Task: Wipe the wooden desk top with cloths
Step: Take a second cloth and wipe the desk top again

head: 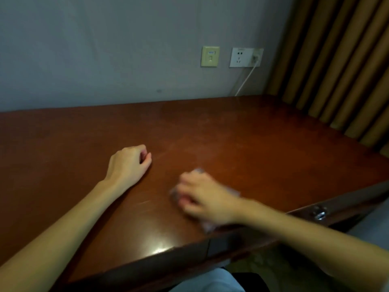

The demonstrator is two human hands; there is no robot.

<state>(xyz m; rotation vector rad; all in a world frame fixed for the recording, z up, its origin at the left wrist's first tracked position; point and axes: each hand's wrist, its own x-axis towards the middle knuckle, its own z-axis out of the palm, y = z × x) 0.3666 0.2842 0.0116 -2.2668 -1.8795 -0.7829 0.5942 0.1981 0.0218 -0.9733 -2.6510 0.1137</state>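
The cloth (207, 226), blurred, lies at 5 o'clock on the wooden bench (252, 144) under the right hand (205, 197), whose fingers curl over it; the left hand (128, 163), at 10 o'clock, rests loosely curled, holding nothing.

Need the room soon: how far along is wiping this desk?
Done: cannot tell; the brown wooden desk top shows faint smears mid-surface. In hand: the blurred right hand grips a pale crumpled cloth near the front edge; the left hand rests idle. Left: probably the far side.

wall socket (239, 57), white cable (245, 81), striped curtain (336, 60)
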